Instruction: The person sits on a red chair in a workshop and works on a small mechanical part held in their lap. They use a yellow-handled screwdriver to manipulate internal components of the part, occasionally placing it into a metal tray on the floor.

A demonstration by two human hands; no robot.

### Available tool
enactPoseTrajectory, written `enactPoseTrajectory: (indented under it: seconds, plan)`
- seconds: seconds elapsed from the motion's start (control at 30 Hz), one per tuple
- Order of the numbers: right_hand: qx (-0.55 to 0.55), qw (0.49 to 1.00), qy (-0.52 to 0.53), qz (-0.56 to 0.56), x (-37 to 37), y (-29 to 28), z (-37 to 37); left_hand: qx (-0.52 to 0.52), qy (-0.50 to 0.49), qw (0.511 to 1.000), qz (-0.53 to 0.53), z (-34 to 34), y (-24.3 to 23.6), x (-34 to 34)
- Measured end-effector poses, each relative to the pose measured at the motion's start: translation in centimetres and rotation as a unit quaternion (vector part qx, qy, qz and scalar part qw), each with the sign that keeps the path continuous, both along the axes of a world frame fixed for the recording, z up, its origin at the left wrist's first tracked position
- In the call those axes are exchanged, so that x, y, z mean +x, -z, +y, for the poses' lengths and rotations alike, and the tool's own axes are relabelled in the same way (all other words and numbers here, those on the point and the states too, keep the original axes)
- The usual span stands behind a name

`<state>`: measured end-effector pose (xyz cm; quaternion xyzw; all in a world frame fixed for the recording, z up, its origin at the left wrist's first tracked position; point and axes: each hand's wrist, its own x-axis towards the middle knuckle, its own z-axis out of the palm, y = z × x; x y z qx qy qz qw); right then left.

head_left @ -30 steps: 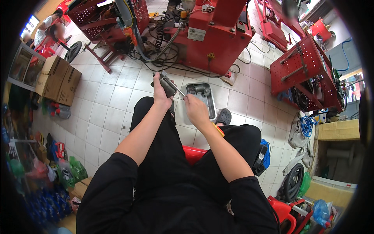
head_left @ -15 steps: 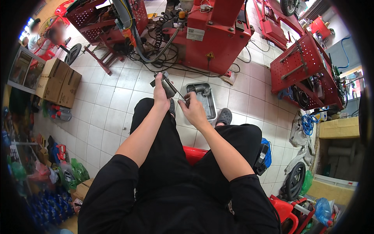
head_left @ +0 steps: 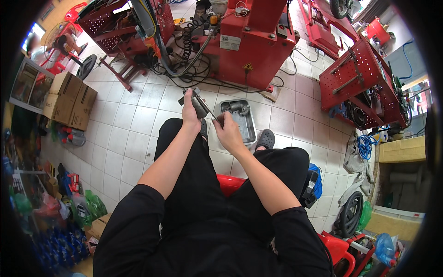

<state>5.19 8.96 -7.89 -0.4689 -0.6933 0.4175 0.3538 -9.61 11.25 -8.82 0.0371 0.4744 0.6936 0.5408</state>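
Note:
My left hand (head_left: 189, 112) is closed around a blocky dark-grey metal part (head_left: 200, 108) held up above the floor. Its thumb presses on the top of the part, and the palm hides some of it. My right hand (head_left: 229, 134) pinches the near end of a thin metal rod-like tool (head_left: 212, 114). The tool slants up and left, its far end against the metal part; its exact kind is too small to tell. Below and beyond my right hand, a grey metal tray (head_left: 252, 125) rests on the tiles, with a curved grey metal casting (head_left: 238, 107) in its far end.
A red machine (head_left: 251, 55) stands ahead, with black cables (head_left: 198, 76) lying along its foot. To the right is a red perforated tool cart (head_left: 344, 85). Cardboard boxes (head_left: 69, 101) and a fan (head_left: 61, 42) are at the left. My shoe (head_left: 265, 138) sits beside the tray.
My right hand has shifted slightly down and right, its fingers drawn closer together on the tool. My left hand and the metal part stay nearly in place.

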Motion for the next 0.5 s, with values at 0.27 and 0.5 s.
enactPoseTrajectory:
  seconds: [0.27, 0.5]
  plan:
    - [-0.008, 0.999, -0.004, -0.037, 0.0, 0.6, 0.3, -0.010, 0.019, 1.000, 0.009, -0.1, 0.0, 0.1]
    - [0.004, 1.000, 0.016, 0.004, 0.0, 1.6, 0.2, -0.004, 0.037, 0.999, 0.009, 0.0, 0.0, 0.3]
